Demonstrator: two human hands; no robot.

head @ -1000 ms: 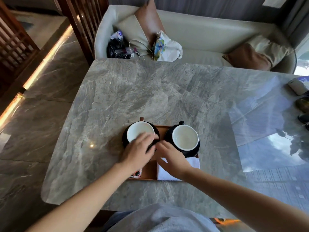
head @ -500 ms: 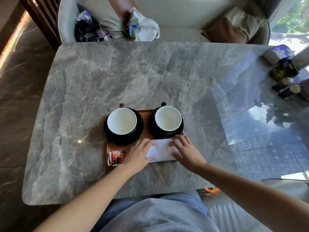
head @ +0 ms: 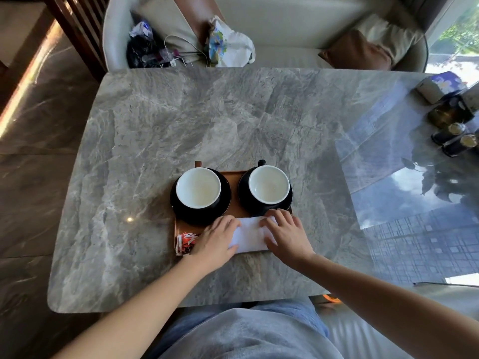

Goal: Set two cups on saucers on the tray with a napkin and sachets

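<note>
White napkin lies on the tray at 6 o'clock under both cups on saucers, sachets at 7. Left hand and right hand press it, fingers spread flat. Setting looks nearly complete.

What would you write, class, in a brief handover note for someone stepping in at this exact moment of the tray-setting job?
Left hand: flat on the left end of the napkin, gripping nothing.
Right hand: flat on the napkin's right end.
Tray: left cup and right cup each sit on a dark saucer at the back; napkin lies along the front edge; sachets are at the front left corner.
Done: everything is on the tray.
Left: probably only straightening the napkin, then lifting the hands away.
</note>
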